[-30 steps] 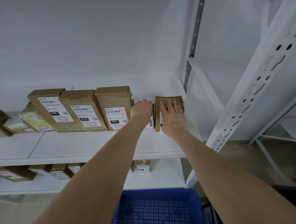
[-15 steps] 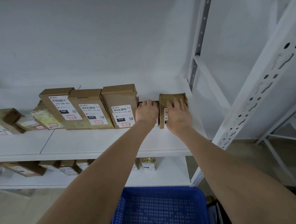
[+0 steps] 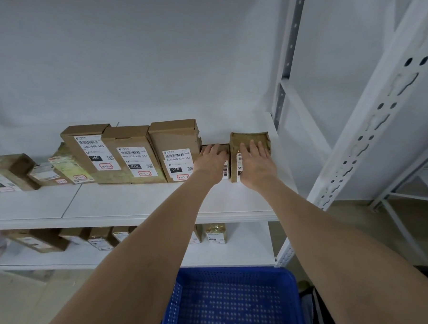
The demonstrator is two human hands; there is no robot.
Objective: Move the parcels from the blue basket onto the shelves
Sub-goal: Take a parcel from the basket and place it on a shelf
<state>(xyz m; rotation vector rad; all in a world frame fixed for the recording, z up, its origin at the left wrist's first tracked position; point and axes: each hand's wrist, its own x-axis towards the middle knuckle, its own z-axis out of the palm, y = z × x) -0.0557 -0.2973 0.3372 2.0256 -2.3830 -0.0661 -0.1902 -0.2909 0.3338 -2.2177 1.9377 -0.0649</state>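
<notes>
Since half a second ago little has changed: both hands remain on the same two parcels, and the left grip's (image 3: 211,161) fingers now reach further over the small parcel (image 3: 215,145).

That small parcel stands on the upper shelf (image 3: 156,203), at the far side against the wall, wedged between the tall box (image 3: 174,145) on its left and the worn parcel (image 3: 249,139) on its right. The left grip lies on it with fingers stretched out and close together, pressing rather than pinching; its thumb is hidden. The right grip (image 3: 255,164) rests flat on the worn parcel's front, fingers spread and holding nothing.

The step in hand looks like squaring these two into the row. To do it well:
- Press both back evenly so that they stand upright and touch the wall.
- Slide the worn parcel left until it closes against the small one, so that neither can tip.
- Leave the white labels facing near, as on the boxes further left.
- Lift the palms off straight, without dragging a parcel forward.

Below, more parcels sit on the lower shelf (image 3: 240,252). Nearest, the blue basket (image 3: 234,269) shows no parcel in its visible part.
</notes>
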